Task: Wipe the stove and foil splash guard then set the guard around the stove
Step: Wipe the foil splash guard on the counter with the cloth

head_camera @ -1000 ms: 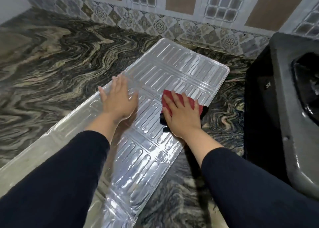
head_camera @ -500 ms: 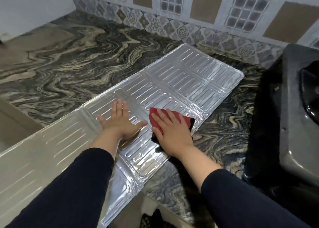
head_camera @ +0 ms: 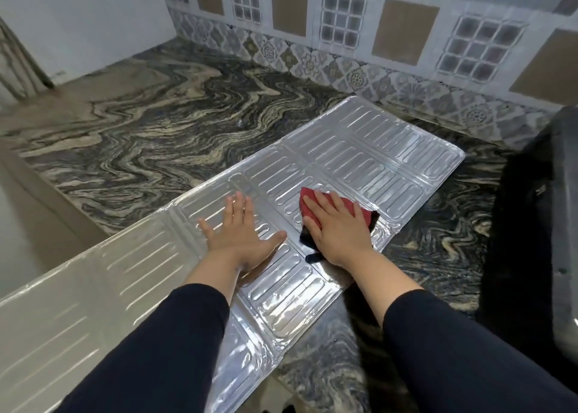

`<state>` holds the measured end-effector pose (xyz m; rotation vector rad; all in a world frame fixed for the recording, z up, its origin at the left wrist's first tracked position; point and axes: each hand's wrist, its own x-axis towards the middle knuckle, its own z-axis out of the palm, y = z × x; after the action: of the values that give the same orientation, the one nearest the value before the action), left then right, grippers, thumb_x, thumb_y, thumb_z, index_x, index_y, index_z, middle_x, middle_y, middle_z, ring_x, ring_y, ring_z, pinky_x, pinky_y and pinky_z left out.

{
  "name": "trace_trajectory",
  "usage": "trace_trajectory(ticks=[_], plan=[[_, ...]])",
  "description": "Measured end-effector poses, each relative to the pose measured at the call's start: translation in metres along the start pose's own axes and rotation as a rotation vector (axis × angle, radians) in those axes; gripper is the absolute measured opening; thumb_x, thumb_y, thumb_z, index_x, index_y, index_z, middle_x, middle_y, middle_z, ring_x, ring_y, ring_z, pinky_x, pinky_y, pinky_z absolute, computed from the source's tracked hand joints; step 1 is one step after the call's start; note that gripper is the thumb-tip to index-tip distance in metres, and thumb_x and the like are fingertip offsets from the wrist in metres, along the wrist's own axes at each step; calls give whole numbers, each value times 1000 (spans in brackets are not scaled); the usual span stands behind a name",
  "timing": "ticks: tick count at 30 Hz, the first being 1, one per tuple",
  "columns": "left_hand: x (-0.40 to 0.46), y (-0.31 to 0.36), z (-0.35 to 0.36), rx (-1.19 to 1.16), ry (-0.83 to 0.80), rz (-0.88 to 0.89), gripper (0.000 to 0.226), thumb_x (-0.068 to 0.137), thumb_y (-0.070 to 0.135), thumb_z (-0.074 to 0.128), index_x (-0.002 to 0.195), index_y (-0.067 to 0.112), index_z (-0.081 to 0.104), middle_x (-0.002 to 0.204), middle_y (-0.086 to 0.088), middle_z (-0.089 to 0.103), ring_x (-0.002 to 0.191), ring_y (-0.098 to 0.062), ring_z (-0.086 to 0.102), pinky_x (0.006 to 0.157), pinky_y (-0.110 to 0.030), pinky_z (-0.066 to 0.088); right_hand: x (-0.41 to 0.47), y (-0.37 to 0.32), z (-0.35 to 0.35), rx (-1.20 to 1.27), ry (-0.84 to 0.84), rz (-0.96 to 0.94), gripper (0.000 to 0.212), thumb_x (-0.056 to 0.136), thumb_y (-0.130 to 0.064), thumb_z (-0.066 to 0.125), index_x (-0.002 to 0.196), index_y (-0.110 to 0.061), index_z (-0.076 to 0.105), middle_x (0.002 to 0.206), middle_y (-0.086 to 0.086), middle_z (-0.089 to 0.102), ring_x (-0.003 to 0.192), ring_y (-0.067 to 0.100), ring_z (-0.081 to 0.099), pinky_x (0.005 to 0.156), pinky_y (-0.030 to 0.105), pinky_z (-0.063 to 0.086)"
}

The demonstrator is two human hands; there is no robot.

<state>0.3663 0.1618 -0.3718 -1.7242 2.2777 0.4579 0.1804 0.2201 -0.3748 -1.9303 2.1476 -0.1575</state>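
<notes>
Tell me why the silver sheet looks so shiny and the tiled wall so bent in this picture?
In the head view, the foil splash guard throws back bright glare along its ribs near both hands; the wide-angle lens bows the tiled wall and counter edges; the stove at right sits dark, its detail lost in shadow.

Left hand (head_camera: 242, 237) flat on foil guard (head_camera: 359, 159); right hand (head_camera: 339, 228) presses red cloth (head_camera: 353, 211), apparently flat

no readable text, labels, numbers or signs anywhere
</notes>
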Motion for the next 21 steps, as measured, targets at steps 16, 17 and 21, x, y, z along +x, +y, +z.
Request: trace_trajectory(ticks=[16, 17, 21], plan=[[87, -38, -28, 6, 220, 25, 72, 97, 54, 6, 152, 11, -6, 160, -2, -16, 147, -15, -17, 117, -56, -7, 38, 0, 3, -73, 4, -72, 52, 98, -51, 6, 149, -41, 4, 159, -17, -1, 148, 15, -7, 116, 50, -7], [87, -38, -26, 16, 230, 28, 70, 97, 52, 6, 152, 11, -7, 160, -2, -17, 147, -15, -18, 117, -56, -7, 49, -5, 1, -64, -8, -118, 51, 99, -50, 9, 149, -42, 5, 159, -18, 0, 148, 15, -6, 116, 51, -6], [89, -39, -22, 33, 269, 25, 67, 98, 49, 7, 152, 11, -6, 160, -2, -16, 146, -14, -20, 117, -56, -8, 104, -33, -1, -77, -52, -261, 49, 99, -48, 10, 148, -43, 11, 160, -18, 4, 148, 15, -1, 116, 53, -2]])
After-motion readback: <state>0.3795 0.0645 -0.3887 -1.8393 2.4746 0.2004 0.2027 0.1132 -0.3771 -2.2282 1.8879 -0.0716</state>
